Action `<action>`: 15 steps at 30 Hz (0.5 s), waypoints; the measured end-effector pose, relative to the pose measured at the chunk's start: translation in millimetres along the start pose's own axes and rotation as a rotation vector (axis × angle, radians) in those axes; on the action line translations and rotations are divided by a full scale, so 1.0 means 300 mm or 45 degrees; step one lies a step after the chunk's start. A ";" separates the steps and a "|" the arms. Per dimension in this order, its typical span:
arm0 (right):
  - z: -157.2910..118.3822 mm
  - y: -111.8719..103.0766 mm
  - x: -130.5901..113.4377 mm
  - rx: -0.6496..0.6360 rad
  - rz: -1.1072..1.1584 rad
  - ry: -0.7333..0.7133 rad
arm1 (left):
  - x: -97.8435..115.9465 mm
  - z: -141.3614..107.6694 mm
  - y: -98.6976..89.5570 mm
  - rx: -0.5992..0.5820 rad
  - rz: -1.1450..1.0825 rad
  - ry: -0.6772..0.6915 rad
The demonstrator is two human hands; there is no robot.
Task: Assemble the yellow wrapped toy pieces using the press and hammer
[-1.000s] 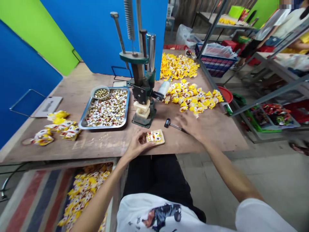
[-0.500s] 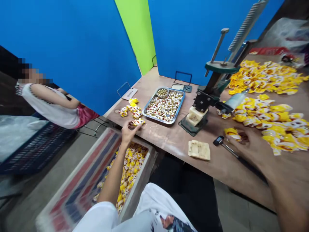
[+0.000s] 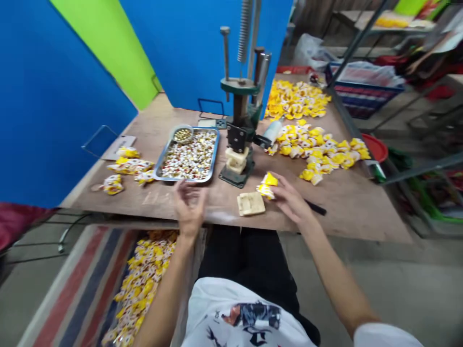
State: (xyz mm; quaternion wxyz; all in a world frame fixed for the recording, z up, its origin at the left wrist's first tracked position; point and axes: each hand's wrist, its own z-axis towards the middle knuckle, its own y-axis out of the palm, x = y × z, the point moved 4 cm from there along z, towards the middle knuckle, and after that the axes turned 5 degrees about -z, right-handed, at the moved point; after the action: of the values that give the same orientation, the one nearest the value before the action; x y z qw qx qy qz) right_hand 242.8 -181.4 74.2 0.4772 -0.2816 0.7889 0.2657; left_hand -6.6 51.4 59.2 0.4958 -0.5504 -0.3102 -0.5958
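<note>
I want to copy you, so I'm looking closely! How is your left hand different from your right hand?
Your left hand is empty with its fingers spread, while your right hand pinches yellow-and-white packets. Your left hand is nearest the metal tray, and your right hand is nearest the pale block. Both hands are bare and reach over the wooden table.

Bright blue walls are boxing the place in from 9 round to 12 o'clock, with a lime-green panel poking through around 11. A plywood workbench is running out ahead, a blue plastic basket is sitting up at 1 o'clock, metal shelving is standing behind it, and a grey concrete floor is stretching away at 4.
</note>
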 end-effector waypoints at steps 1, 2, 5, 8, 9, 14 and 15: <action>-0.005 0.031 0.009 -0.017 0.000 -0.015 | 0.048 -0.082 0.090 -0.206 -0.114 -0.004; -0.010 0.059 0.018 -0.020 0.003 -0.025 | 0.091 -0.155 0.167 -0.365 -0.199 -0.002; -0.033 0.128 0.048 0.011 0.046 -0.044 | 0.160 -0.272 0.316 -0.592 -0.343 -0.013; -0.041 0.164 0.070 -0.006 0.039 -0.088 | 0.141 -0.262 0.352 -0.606 -0.356 -0.089; -0.032 0.166 0.071 -0.034 0.005 -0.108 | 0.126 -0.245 0.344 -0.562 -0.346 -0.109; 0.144 0.088 -0.002 0.082 -0.194 -0.275 | 0.052 -0.114 0.304 -0.236 -0.296 -0.074; 0.192 0.062 -0.031 0.181 -0.188 -0.292 | 0.038 -0.083 0.312 -0.211 -0.291 -0.066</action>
State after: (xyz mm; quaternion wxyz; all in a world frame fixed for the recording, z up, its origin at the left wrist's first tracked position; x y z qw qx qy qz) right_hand 268.3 -126.9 62.3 0.6011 -0.2720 0.7233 0.2038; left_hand 73.2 -3.8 48.6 0.3693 -0.5658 -0.3334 -0.6575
